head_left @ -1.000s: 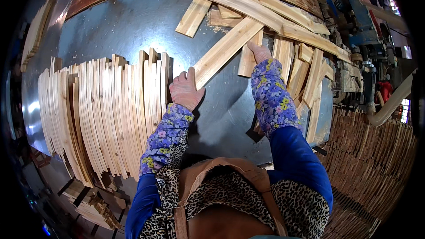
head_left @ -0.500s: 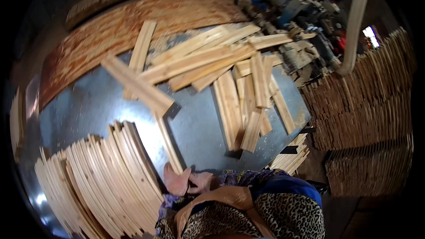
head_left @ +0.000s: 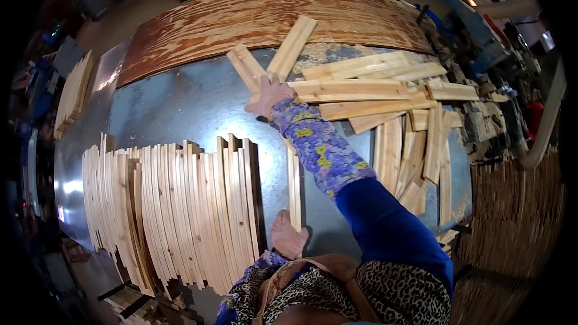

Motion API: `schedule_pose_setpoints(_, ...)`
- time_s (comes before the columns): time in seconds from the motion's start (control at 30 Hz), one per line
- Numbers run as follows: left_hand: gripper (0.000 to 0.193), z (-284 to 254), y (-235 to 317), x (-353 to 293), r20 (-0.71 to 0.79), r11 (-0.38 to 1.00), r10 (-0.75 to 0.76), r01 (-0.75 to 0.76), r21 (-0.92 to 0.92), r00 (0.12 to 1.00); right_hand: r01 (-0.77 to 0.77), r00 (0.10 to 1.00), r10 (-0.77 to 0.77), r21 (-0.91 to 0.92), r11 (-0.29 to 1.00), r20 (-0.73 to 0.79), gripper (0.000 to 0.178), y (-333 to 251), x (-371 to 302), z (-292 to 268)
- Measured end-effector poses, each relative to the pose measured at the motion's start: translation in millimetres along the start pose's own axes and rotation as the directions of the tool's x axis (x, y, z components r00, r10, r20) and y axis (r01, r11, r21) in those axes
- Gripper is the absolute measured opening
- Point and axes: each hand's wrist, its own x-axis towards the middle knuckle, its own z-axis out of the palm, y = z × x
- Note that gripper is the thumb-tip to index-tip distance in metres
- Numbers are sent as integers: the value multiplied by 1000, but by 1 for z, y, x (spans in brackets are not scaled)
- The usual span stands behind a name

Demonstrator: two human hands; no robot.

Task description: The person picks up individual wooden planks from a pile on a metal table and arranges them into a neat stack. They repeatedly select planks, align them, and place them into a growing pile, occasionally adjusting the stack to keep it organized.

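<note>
My left hand (head_left: pixel 289 238) is closed around the near end of a narrow wooden strip (head_left: pixel 294 189), which stands on edge on the grey metal table (head_left: pixel 174 105). My right arm stretches across the table. Its hand (head_left: pixel 269 96) grips a flat wooden board (head_left: pixel 245 66) lying at a slant, thumb near one edge and fingers over the top. That board's near end is hidden under my hand and floral sleeve. Another board (head_left: pixel 293 45) lies just beyond my fingers. To the left of the strip, a long row of boards (head_left: pixel 198 210) is packed side by side on edge.
Loose boards (head_left: pixel 355 91) lie in a jumble at the right. A worn plywood sheet (head_left: pixel 241 15) borders the far side. Machinery (head_left: pixel 481 36) with a ridged hose (head_left: pixel 545 138) stands at far right, above tall wood stacks (head_left: pixel 512 216). More boards (head_left: pixel 73 99) stand at far left.
My right hand has left the strip's near end beside my left hand and reached forward onto the slanted board. The view has swung, shifting the table scene rightward. My left hand still holds the strip.
</note>
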Motion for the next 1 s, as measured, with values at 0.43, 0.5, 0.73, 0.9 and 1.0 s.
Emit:
schedule_pose_setpoints(0.43, 79, 15, -40, -5, -43, 965, 41, -51, -258, 998, -175, 983, 180, 427, 887, 29, 100, 218, -40, -36)
schedule_pose_setpoints(0.5, 76, 1, -47, -13, -39, 974, 87, -94, -206, 995, -171, 979, 196, 288, 942, -58, 96, 298, -60, -16)
schedule_pose_setpoints(0.73, 67, -31, -53, -64, 145, 988, 76, -55, -147, 986, -143, 981, 182, 901, 409, 73, 68, 405, -154, 55)
schedule_pose_setpoints(0.9, 68, -22, -46, -72, -259, 984, -103, 60, -171, 960, 38, 998, 28, 953, 300, -49, 28, 285, -189, 52)
schedule_pose_setpoints(1.0, 75, 23, -100, -72, -371, 995, 86, -64, 71, 924, -108, 987, 141, 977, 185, 83, 45, 228, -255, 99)
